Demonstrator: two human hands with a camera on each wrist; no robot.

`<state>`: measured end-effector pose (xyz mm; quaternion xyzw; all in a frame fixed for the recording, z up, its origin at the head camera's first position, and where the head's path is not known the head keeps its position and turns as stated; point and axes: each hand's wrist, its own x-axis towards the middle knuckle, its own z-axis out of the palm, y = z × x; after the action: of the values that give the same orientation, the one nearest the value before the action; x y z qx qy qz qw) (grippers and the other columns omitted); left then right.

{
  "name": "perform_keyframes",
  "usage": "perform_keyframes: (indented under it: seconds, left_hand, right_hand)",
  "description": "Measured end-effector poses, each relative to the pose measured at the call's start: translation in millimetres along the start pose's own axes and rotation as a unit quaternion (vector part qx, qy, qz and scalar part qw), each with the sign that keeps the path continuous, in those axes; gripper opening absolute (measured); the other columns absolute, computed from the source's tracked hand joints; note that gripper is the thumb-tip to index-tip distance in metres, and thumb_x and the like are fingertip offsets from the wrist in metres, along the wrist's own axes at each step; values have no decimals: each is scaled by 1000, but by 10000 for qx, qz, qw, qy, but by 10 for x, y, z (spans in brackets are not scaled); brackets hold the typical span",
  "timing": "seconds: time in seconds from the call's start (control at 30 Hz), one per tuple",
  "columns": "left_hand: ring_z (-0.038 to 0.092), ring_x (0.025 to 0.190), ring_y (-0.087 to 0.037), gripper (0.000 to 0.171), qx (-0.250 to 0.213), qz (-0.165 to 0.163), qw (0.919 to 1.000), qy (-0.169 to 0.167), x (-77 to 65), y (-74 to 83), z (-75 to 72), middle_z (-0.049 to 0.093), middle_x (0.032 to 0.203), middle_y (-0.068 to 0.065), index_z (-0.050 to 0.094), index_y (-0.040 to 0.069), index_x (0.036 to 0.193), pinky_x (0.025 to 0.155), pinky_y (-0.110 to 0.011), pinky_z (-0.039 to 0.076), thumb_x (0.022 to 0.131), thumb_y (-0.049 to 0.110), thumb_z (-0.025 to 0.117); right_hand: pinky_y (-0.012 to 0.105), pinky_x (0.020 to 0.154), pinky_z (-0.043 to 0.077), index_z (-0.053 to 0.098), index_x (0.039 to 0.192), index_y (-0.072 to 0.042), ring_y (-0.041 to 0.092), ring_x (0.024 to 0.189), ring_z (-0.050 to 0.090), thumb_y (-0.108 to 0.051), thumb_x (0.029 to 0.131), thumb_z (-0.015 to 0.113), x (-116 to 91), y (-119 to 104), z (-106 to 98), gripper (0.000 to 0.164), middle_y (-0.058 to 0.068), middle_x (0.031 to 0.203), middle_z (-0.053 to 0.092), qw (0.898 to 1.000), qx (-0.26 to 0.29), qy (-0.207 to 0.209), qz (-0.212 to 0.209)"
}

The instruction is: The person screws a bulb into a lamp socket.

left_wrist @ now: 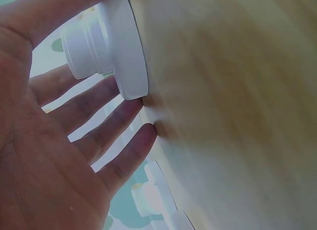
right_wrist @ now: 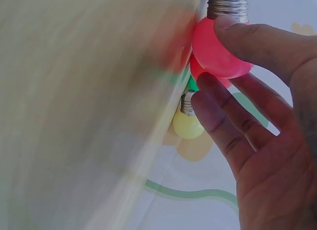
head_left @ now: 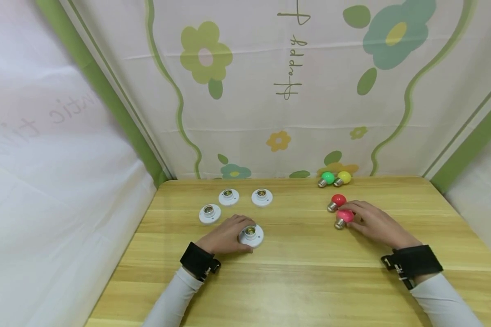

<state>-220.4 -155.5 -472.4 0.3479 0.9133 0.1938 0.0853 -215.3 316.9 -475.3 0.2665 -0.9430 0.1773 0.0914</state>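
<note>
My left hand (head_left: pixel 227 236) grips a round white lamp holder (head_left: pixel 258 239) on the wooden table, thumb on the near side and fingers on the far side. The left wrist view shows this lamp holder (left_wrist: pixel 126 46) between thumb and fingers, its base against the tabletop. Over on the right, my right hand (head_left: pixel 378 222) pinches a pink light bulb (head_left: pixel 344 215) by its globe, the metal screw base pointing left and toward me. A red light bulb (head_left: pixel 338 200) lies right behind the pink one. From the right wrist, the thumb is seen lying on the pink globe near its screw base.
Behind the left hand sit three more white lamp holders, at left (head_left: pixel 209 214), centre (head_left: pixel 228 197) and right (head_left: pixel 262 197). A green bulb (head_left: pixel 328 178) and a yellow bulb (head_left: pixel 344 177) lie at the table's back edge, against a flower-printed curtain (head_left: pixel 245 91).
</note>
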Motion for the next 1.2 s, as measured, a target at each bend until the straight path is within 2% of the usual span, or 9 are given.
perform_keyframes:
  seconds: [0.43, 0.73, 1.0, 1.2]
  left_hand:
    - [58, 130, -20, 65, -137, -80, 9999, 28, 2, 13, -12, 60, 143, -3, 63, 16, 141, 112, -42, 51, 87, 43, 89]
    - [60, 121, -14, 65, -636, -81, 9979, 90, -6, 15, -15, 54, 141, -1, 60, 16, 143, 107, -36, 54, 89, 39, 88]
    - [58, 125, -13, 65, -703, -60, 9974, 124, 37, 4, 19, 52, 144, 0, 58, 14, 144, 109, -34, 53, 90, 36, 87]
    - [56, 125, -13, 63, -721, -33, 9971, 225, 80, 31, 13, 52, 143, -1, 58, 11, 142, 111, -34, 52, 90, 32, 87]
  right_hand:
    - [59, 96, 58, 68, 134, -10, 37, 121, 67, -9, 90, 84, 19, -11, -3, 46, 18, 132, 70, 9998, 16, -133, 139]
    - [59, 96, 58, 68, 134, -12, 37, 121, 67, -12, 90, 85, 29, -26, 3, 47, 16, 132, 69, 9998, 36, -114, 162]
    - [47, 85, 63, 67, 132, -12, 25, 106, 71, -10, 88, 86, 42, -62, 7, 48, 9, 125, 68, 9997, 205, -39, 143]
    - [43, 85, 63, 66, 131, -12, 23, 107, 69, -10, 86, 89, 56, -76, 23, 51, 6, 123, 65, 9994, 336, -2, 101]
